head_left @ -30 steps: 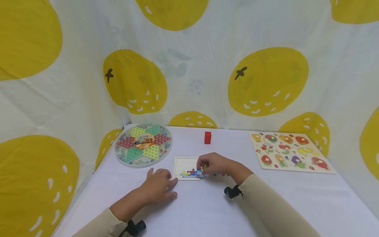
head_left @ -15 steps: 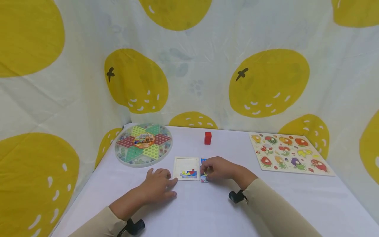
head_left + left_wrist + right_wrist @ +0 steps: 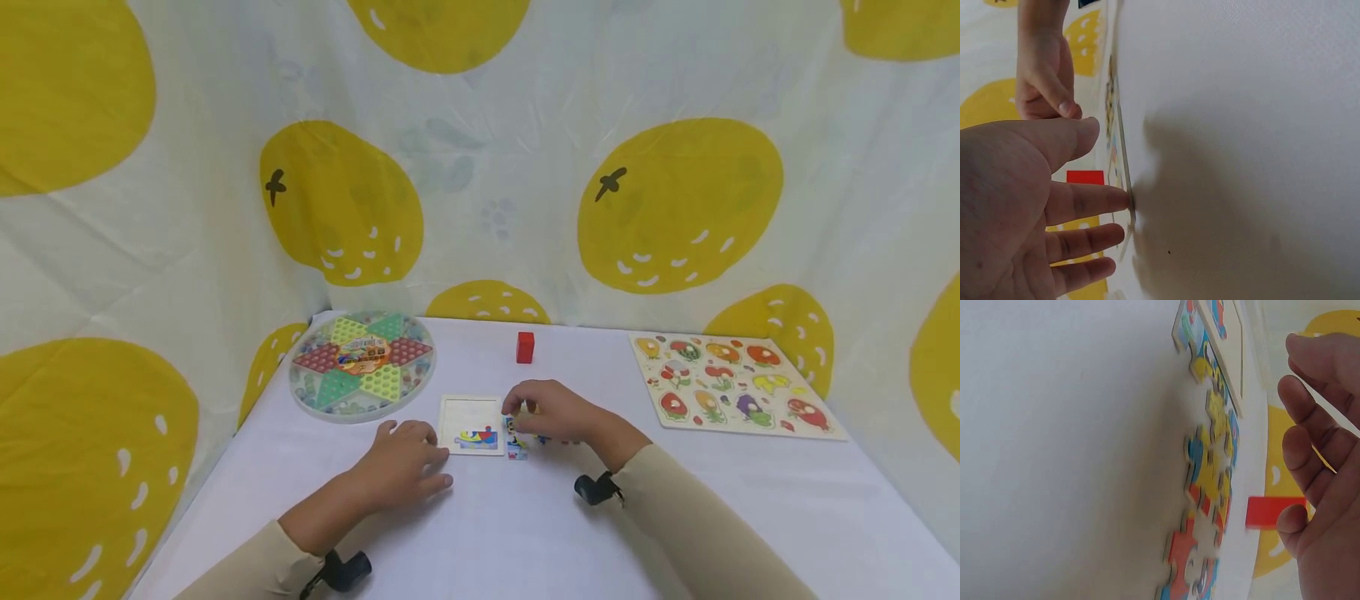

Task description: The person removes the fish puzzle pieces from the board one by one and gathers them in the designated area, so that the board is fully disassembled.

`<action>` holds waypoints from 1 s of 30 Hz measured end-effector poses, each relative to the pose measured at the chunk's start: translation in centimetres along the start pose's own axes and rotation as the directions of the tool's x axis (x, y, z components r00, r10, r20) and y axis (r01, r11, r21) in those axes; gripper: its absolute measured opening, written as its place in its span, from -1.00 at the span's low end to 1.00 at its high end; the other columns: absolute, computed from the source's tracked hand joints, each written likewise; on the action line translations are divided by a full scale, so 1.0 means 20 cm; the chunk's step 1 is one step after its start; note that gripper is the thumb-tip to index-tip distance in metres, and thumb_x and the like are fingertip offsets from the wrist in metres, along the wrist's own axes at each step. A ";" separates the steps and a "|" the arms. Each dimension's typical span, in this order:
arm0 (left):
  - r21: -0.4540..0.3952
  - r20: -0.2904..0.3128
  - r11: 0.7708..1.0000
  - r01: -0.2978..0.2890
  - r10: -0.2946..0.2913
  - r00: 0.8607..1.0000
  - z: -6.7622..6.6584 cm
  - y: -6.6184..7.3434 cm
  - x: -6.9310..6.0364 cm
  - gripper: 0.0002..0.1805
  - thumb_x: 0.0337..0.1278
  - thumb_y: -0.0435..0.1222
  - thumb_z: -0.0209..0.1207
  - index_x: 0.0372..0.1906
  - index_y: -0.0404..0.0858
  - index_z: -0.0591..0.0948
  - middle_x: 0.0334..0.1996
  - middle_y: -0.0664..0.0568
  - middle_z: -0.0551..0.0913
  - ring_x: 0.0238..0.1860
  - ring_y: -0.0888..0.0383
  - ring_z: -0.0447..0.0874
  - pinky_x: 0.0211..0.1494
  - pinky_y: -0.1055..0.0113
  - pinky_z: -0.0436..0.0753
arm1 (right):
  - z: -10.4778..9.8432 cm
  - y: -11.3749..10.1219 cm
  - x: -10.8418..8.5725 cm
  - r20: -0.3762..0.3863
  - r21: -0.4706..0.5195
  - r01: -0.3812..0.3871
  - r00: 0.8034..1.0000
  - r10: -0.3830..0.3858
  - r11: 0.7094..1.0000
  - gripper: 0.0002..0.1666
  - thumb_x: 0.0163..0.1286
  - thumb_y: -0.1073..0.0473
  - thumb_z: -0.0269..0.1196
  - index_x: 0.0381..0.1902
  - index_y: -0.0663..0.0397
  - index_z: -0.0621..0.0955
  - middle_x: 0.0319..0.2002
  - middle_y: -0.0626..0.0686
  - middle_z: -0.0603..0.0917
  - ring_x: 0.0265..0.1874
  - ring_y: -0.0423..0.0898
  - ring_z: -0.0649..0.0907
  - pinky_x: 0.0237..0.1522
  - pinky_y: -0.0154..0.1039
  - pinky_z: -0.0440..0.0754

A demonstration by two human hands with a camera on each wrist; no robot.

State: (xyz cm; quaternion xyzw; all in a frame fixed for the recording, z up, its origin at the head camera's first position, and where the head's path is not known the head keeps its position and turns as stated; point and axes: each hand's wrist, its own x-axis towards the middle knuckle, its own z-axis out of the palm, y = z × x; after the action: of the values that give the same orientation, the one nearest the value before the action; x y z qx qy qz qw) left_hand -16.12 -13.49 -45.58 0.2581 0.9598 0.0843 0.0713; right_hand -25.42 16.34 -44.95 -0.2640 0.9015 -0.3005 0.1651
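A small pale puzzle tray point(image 3: 468, 416) lies mid-table, with joined colourful jigsaw pieces point(image 3: 477, 438) in its lower right part. My left hand point(image 3: 401, 469) is spread at the tray's lower left corner; in the left wrist view its index fingertip point(image 3: 1117, 199) meets the tray's edge. Right of the tray, my right hand point(image 3: 555, 412) hovers over loose jigsaw pieces point(image 3: 517, 451). The right wrist view shows this hand point(image 3: 1329, 444) with loosely bent fingers and nothing between them. Below it, several yellow, red and blue jigsaw pieces point(image 3: 1207, 472) lie in a row beside the tray.
A round Chinese checkers board point(image 3: 363, 367) lies at the back left. One red block point(image 3: 525, 347) stands behind the tray. To the right is a fruit peg puzzle board point(image 3: 738, 383). A curtain printed with yellow fruit point(image 3: 678, 208) closes off the back.
My right hand held a jigsaw piece over the tray's lower right corner, then set it down among the loose pieces. Now that hand is slightly raised. My left hand has hardly moved.
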 end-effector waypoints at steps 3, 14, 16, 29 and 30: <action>0.019 -0.017 1.000 -0.023 0.023 1.000 0.00 0.01 0.01 -0.48 0.36 0.17 0.33 0.21 -0.05 0.81 0.09 0.05 0.69 0.28 0.01 0.52 0.43 -0.34 0.29 | 0.03 -0.03 0.04 0.012 -0.043 0.024 1.000 -0.023 0.999 -0.71 0.41 0.12 0.47 0.07 -0.22 0.77 -0.07 -0.23 0.68 -0.01 -0.11 0.60 -0.01 -0.18 0.67; 0.033 -0.053 0.997 -0.070 0.072 0.996 0.01 0.01 0.03 -0.54 0.37 0.13 0.34 0.15 -0.05 0.83 0.01 0.07 0.72 0.18 0.04 0.57 0.36 -0.27 0.36 | 0.11 -0.13 0.15 0.158 -0.178 0.111 0.984 -0.083 0.978 -0.58 0.42 0.16 0.45 0.20 -0.30 0.78 0.03 -0.26 0.67 -0.01 -0.20 0.58 0.12 -0.12 0.60; 0.035 -0.061 0.996 -0.082 0.084 0.995 0.02 0.02 0.04 -0.55 0.37 0.13 0.33 0.16 -0.02 0.82 0.00 0.08 0.72 0.16 0.04 0.58 0.33 -0.24 0.39 | 0.11 -0.13 0.16 0.179 -0.205 0.122 0.980 -0.085 0.971 -0.55 0.41 0.16 0.47 0.22 -0.32 0.77 0.02 -0.26 0.66 -0.04 -0.21 0.57 0.10 -0.15 0.58; 0.091 -0.025 0.994 -0.064 0.067 0.997 0.04 0.10 0.05 -0.44 0.35 0.21 0.32 0.29 0.03 0.75 0.00 0.12 0.63 0.14 0.06 0.55 0.29 -0.23 0.39 | 0.14 -0.14 0.23 0.218 -0.259 0.183 0.968 -0.127 0.948 -0.51 0.40 0.16 0.50 0.22 -0.44 0.76 -0.03 -0.29 0.64 -0.02 -0.25 0.55 0.13 -0.06 0.51; 0.094 -0.020 0.994 -0.060 0.062 0.998 0.04 0.10 0.05 -0.43 0.34 0.21 0.33 0.30 0.03 0.75 0.00 0.11 0.63 0.16 0.05 0.55 0.31 -0.25 0.39 | 0.14 -0.14 0.23 0.218 -0.263 0.183 0.968 -0.127 0.947 -0.51 0.40 0.16 0.50 0.21 -0.46 0.76 -0.04 -0.30 0.64 -0.01 -0.25 0.53 0.13 -0.05 0.50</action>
State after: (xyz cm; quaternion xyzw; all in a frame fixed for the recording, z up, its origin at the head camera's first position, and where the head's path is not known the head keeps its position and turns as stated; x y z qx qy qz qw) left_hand -15.89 -11.08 -46.05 0.2893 0.9551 0.0444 0.0458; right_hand -26.79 10.51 -46.04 -0.3839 0.8902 -0.1539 0.1909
